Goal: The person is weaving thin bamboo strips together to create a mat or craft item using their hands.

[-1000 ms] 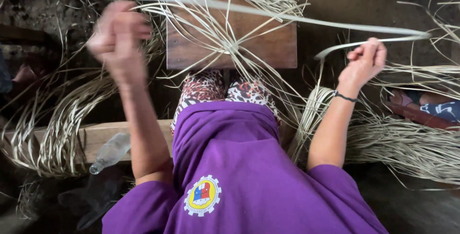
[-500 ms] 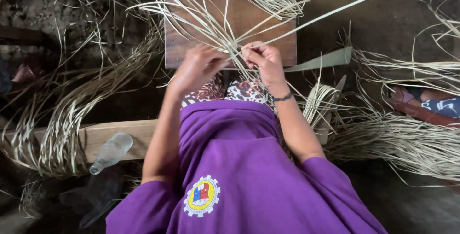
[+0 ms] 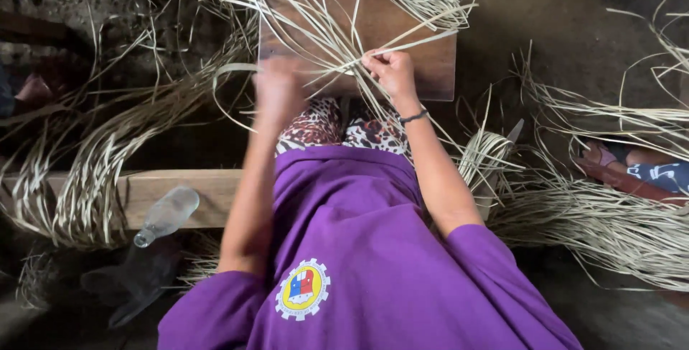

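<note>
Head cam: hands lower vs 0.5 s ago; right hand (image 3: pixel 391 70) pinches strips (image 3: pixel 337 56), left hand (image 3: pixel 278 84) blurred, grip unclear.

dry, matt pale straw strips (image 3: pixel 337 49); smooth brown wooden board (image 3: pixel 423 56); clear glossy plastic bottle (image 3: pixel 166 215); purple cloth shirt (image 3: pixel 373 249)

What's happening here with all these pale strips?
A person in a purple shirt works long pale strips over a brown wooden board. The right hand pinches several strips where they cross; the left hand is blurred beside them. More strip bundles lie around, and a clear bottle rests on a plank.
</note>
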